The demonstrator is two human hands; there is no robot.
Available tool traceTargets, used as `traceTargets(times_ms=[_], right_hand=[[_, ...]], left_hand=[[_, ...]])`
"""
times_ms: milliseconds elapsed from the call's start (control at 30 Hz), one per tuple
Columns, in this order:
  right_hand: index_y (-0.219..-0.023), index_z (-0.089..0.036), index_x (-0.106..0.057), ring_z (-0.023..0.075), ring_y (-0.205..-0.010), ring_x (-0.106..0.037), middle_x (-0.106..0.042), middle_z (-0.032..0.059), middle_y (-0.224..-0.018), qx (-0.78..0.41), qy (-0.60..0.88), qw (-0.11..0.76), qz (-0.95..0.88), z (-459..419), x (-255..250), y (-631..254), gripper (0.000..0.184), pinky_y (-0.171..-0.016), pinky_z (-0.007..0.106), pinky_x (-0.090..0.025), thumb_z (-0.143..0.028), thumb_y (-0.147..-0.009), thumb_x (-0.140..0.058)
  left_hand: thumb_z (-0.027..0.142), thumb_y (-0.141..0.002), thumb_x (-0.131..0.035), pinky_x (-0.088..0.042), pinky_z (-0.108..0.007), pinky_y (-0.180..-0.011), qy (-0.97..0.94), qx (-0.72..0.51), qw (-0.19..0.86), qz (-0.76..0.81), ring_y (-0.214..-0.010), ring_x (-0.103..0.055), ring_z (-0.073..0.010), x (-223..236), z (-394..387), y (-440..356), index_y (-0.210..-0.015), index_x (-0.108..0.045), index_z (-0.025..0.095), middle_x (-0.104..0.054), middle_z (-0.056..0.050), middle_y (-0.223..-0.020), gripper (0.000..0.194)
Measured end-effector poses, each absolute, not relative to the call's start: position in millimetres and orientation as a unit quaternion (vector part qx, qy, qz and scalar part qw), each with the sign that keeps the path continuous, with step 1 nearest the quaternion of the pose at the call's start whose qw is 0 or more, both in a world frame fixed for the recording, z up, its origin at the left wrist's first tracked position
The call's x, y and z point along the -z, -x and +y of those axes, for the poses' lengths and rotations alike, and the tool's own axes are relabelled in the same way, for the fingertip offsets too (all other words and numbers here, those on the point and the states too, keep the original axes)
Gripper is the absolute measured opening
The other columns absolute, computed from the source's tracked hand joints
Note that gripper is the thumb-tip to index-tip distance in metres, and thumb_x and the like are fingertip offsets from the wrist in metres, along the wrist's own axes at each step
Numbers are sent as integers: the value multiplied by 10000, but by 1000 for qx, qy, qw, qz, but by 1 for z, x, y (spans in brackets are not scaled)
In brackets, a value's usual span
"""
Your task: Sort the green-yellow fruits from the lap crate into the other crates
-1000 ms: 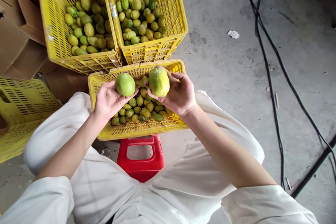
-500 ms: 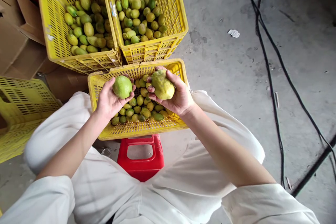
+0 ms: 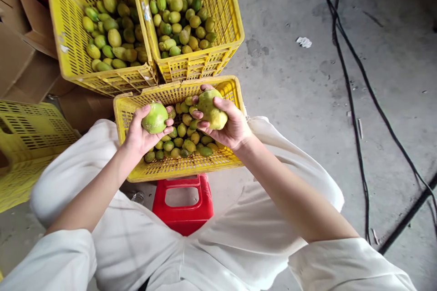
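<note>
My left hand (image 3: 138, 134) is closed round a green lemon (image 3: 154, 118), thumb over its top. My right hand (image 3: 229, 123) grips a larger yellow-green lemon (image 3: 211, 108) with a blemished skin. Both hands hover over a yellow plastic crate (image 3: 177, 170) between my knees, partly filled with several small green and yellow lemons (image 3: 184, 138). The two hands are a little apart, with the fruits side by side above the crate's far half.
Two more yellow crates of lemons stand beyond, one at the left (image 3: 73, 61) and one at the right (image 3: 235, 32). A red stool (image 3: 182, 216) sits under me. Cardboard boxes (image 3: 23, 61) and an empty yellow crate (image 3: 23, 145) lie left. Black cables (image 3: 355, 100) cross the concrete floor at right.
Both hands have lowered slightly toward the crate. The left hand has turned its green lemon and closed its thumb over it; the right hand has rolled its lemon, showing a rougher side.
</note>
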State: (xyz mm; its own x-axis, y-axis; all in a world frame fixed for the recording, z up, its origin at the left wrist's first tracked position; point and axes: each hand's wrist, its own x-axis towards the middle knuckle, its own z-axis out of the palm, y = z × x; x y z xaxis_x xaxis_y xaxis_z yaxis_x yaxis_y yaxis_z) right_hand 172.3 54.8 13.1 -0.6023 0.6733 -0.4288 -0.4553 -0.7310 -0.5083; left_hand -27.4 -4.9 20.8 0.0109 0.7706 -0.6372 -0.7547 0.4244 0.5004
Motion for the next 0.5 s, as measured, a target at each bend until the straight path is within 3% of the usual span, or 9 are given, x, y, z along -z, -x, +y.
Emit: traceTargets(times_ms=[133, 267, 333, 400, 500], right_hand=[[-1166, -292, -600, 168, -815, -685, -714, 18, -1044, -877, 306, 334, -160, 59, -9, -175, 324, -576, 242, -578, -504, -926, -646], [-1145, -266, -627, 229, -880, -719, -724, 59, -1041, -865, 342, 333, -150, 61, -14, -175, 361, -609, 338, -630, -546, -926, -562], [-1144, -260, -633, 245, -909, -728, -728, 68, -1033, -870, 340, 322, -156, 61, -17, -175, 369, -623, 370, -641, -540, -922, -545], [-1136, -253, -634, 233, -907, -726, -731, 63, -1006, -876, 325, 318, -159, 60, -17, -175, 363, -624, 349, -637, -533, -919, -552], [-1085, -260, -624, 168, -796, -683, -725, 19, -945, -887, 295, 321, -150, 57, -15, -175, 314, -556, 238, -584, -486, -871, -656]], left_hand=[[386, -857, -660, -551, -256, -643, -3, -542, 718, 437, -724, -661, -156, -22, -4, 30, -992, -664, 194, -699, -48, -912, 234], [348, -874, -577, -621, -367, -806, 19, -554, 698, 453, -978, -735, -265, -26, -3, 31, -1107, -649, 195, -758, -104, -1034, 288], [330, -905, -548, -618, -346, -798, 22, -550, 689, 472, -1057, -734, -277, -26, -2, 31, -1098, -645, 201, -762, -116, -1072, 251], [375, -957, -529, -599, -281, -702, 16, -536, 693, 482, -974, -743, -247, -25, -2, 30, -1040, -649, 200, -757, -116, -1045, 228], [449, -969, -546, -485, -198, -478, 1, -526, 713, 464, -664, -666, -158, -24, -2, 30, -922, -637, 208, -722, -84, -876, 263]])
